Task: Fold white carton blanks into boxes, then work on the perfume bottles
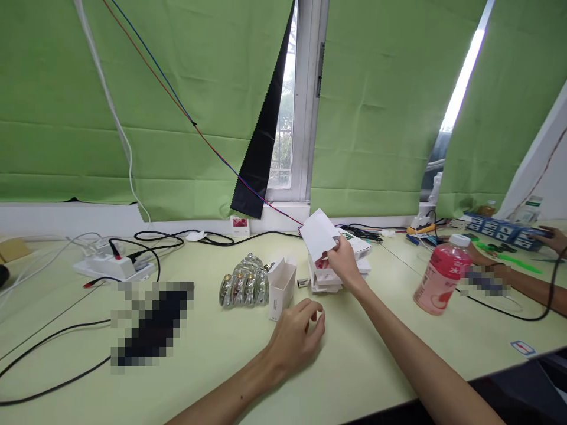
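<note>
My right hand [341,257] is closed on a flat white box [319,233], gripping its lower right corner. The box is tilted up over a stack of white boxes [325,280]; whether it touches them I cannot tell. My left hand [299,333] rests near the table surface, fingers loosely bent and apart from the thumb, with nothing visible in it. Just behind it stands a small upright white box [282,289] with its top flaps raised. Left of that box lie several clear-wrapped metallic items [243,283], their exact kind unclear. A small metal piece [303,283] lies beside the stack.
A pink-labelled bottle [443,277] stands right of my right forearm. Another person's hand [553,239] is at the far right by blue packs [505,230]. At left are a power strip [110,268], loose cables and a blurred dark object [155,327].
</note>
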Tool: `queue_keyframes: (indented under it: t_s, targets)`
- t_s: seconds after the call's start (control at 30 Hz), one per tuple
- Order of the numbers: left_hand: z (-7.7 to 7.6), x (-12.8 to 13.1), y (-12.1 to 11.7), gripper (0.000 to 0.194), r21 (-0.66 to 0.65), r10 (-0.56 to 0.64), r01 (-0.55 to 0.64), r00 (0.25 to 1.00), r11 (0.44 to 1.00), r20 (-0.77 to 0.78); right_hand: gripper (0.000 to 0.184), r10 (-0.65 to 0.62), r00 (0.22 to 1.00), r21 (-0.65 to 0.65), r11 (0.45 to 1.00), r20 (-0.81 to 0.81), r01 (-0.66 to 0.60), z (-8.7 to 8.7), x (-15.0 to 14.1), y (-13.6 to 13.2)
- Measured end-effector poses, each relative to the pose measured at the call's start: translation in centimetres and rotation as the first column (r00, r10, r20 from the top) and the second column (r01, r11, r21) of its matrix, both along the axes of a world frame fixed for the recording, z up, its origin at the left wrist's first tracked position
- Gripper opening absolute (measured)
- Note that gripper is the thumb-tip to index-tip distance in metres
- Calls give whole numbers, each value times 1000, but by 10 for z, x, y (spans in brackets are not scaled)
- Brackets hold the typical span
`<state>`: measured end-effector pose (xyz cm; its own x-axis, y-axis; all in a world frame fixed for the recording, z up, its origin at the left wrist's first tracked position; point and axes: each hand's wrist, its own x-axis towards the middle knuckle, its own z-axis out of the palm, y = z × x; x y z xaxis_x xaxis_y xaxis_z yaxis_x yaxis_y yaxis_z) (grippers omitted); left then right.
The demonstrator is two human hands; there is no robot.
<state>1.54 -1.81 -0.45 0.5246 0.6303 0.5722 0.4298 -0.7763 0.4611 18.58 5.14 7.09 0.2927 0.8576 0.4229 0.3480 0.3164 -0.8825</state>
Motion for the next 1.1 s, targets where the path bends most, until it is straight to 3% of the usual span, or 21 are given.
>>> queue_keyframes:
  t_s: [0.13, 0.23, 0.33, 0.63, 0.9, 1.1]
  targets:
    - [0, 0, -1, 15, -126, -3, 11, 998, 992, 66, 58, 105, 983, 66, 993, -152, -96, -12, 2, -23]
    - [2, 0, -2, 17, -150, 8, 5, 996, 989, 90, 77, 72, 981, 96, 994, -179, -55, -18, -1, -35]
    - [3, -1, -3, 16, -159, 36, -19, 994, 987, 106, 83, 78, 986, 168, 984, -149, -53, -21, -5, -45]
    - [5, 1, -2, 29, -66, -65, 81, 975, 995, 212, 75, 106, 992, 264, 961, -75, -83, -45, -2, -59]
    - [6, 0, -3, 32, -43, -76, 85, 981, 995, 178, 71, 116, 989, 288, 954, -96, -84, -51, 1, -66]
    - [8, 0, -5, 29, -58, -96, 108, 978, 992, 187, 71, 78, 995, 290, 955, -55, -59, -68, 4, -64]
